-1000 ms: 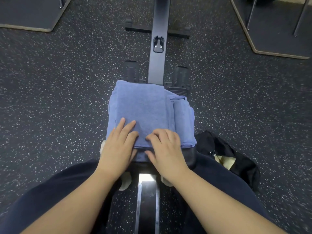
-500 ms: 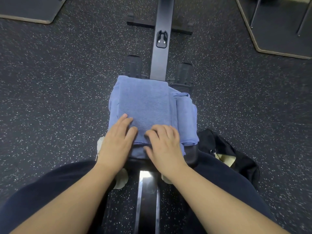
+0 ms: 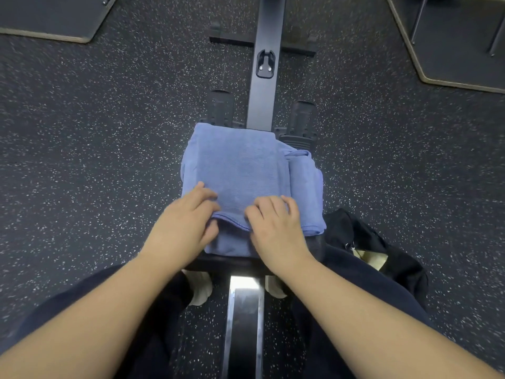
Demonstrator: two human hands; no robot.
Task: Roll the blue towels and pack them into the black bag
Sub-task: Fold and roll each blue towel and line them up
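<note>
Soft fuzzy blue cloth towel (image 3: 240, 165), shiny smooth metal rail (image 3: 244, 313), rough speckled rubbery floor (image 3: 109, 127), matt black cloth bag (image 3: 382, 242)

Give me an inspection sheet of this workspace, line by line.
Surface: dark rowing machine seat, mostly covered, on a rail.
Job's things: folded blue towel on the seat, near edge lifted into a first fold; second blue towel bunched beside it; black bag open on the floor to the right.
Clutter: nothing seen.
Hands: left hand and right hand both grip the towel's near edge.
Cables: nothing seen.
Surroundings: speckled rubber floor; grey mats at the top corners.
</note>
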